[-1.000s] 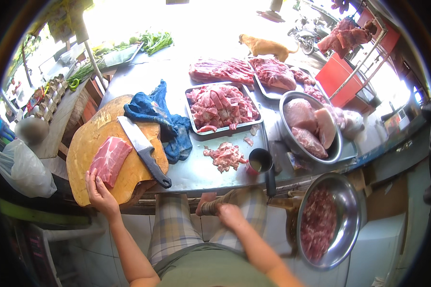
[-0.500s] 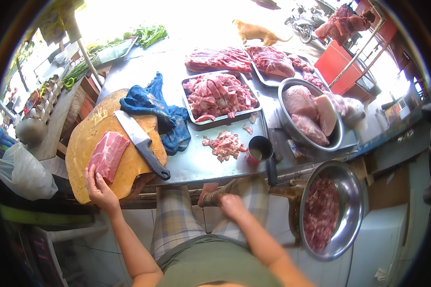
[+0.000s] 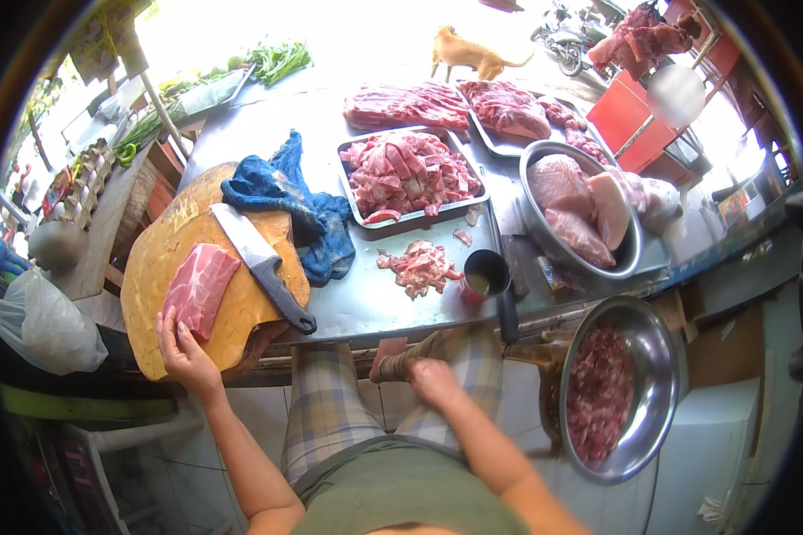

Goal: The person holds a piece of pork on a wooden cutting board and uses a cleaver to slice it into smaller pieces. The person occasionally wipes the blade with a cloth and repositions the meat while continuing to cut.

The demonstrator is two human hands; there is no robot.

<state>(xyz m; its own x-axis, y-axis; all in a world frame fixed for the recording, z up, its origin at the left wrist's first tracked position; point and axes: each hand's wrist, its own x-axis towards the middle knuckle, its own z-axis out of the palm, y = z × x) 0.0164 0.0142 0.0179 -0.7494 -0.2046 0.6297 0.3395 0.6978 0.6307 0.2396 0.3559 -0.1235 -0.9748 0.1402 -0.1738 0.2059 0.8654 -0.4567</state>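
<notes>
- White plastic bag (image 3: 40,325) hangs left of the round wooden chopping board (image 3: 156,276).
- Left hand (image 3: 186,352), grip open, presses the pink raw meat slab (image 3: 198,290) on that board.
- Steel cleaver (image 3: 260,265) lies beside the slab; blue cloth (image 3: 299,209) on the metal worktop (image 3: 366,303).
- Right hand (image 3: 433,382), grip loosely curled, rests at the knee, holding nothing visible.

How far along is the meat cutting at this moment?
Done: a tray holds cut pieces and a small heap lies on the counter. In hand: the left hand rests on the slab on the board; the right hand is below the counter edge, off the cleaver. Left: the slab is uncut, and large cuts fill the bowl.
</notes>
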